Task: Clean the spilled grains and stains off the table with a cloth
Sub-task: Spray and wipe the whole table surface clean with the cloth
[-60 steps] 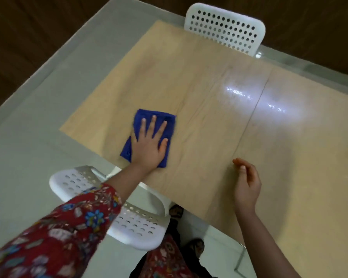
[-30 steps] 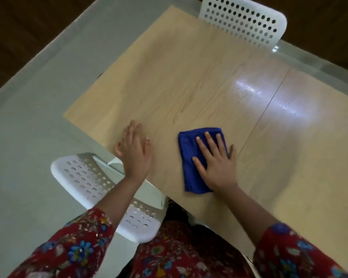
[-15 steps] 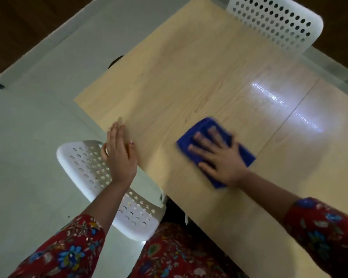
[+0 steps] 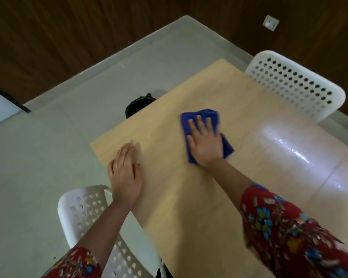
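A folded blue cloth (image 4: 226,146) lies flat on the light wooden table (image 4: 189,197), toward its far left part. My right hand (image 4: 206,144) presses down on the cloth with fingers spread, covering most of it. My left hand (image 4: 125,173) rests palm-down on the table's near left edge, fingers together and holding nothing. No grains or stains show on the wood around the cloth.
A white perforated chair (image 4: 295,85) stands at the table's far side. A second white perforated chair (image 4: 88,217) sits under my left arm at the near edge. A black object (image 4: 138,105) lies on the grey floor beyond the left table edge. Dark wooden walls surround the floor.
The cloth passed from my left hand to my right hand, which has slid it farther from me toward the far left corner. My left hand moved to the near table edge.
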A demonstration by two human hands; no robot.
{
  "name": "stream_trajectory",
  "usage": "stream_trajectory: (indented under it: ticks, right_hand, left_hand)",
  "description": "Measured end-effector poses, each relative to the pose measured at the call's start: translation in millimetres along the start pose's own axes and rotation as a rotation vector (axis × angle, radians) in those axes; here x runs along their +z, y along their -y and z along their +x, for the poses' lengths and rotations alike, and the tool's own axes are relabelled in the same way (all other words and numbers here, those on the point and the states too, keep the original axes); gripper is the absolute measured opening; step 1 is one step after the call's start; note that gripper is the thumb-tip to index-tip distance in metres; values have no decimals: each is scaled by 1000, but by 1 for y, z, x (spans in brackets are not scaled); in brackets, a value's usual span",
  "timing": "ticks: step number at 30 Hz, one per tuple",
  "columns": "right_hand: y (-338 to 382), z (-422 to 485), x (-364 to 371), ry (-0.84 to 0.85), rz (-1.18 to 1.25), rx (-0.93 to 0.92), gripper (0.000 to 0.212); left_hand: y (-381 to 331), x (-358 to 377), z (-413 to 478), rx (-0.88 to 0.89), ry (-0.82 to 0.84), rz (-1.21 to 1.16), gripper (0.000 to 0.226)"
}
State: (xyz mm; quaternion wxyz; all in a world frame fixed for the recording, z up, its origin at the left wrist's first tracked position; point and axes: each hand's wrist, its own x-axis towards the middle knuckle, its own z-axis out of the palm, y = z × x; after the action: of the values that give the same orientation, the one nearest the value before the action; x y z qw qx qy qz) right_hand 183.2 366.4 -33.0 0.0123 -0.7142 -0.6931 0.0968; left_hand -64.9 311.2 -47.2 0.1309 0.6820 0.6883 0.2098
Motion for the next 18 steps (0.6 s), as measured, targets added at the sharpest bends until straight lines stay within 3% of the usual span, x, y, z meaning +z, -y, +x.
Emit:
stream_trajectory:
  ticks: [3,4,5,8,9,13,14,18]
  right_hand:
    - [50,9,9,154,-30,-611,57]
    - [49,20,8,175,-27,-730,54]
    - [43,40,6,138,-25,-726,53]
    - [17,93,-4,38,11,-151,51]
    - [17,99,-4,26,-2,-79,52]
    - [29,78,3,96,6,-535,50]
    - [18,78,3,105,27,-529,49]
    - [-70,90,-14,-24,107,-20,50]
  left_hand:
    - [-4,5,18,-53,-35,-57,54]
    - [-5,6,21,-67,-53,-74,55]
    - [-7,9,25,-73,-62,-83,55]
    - [-14,17,32,-37,-30,-72,55]
    - [-18,21,35,-16,-24,-66,56]
    - [-37,30,41,82,-3,-56,55]
    - [-44,32,41,100,13,-62,54]
    - [-93,47,37,293,167,-60,55]
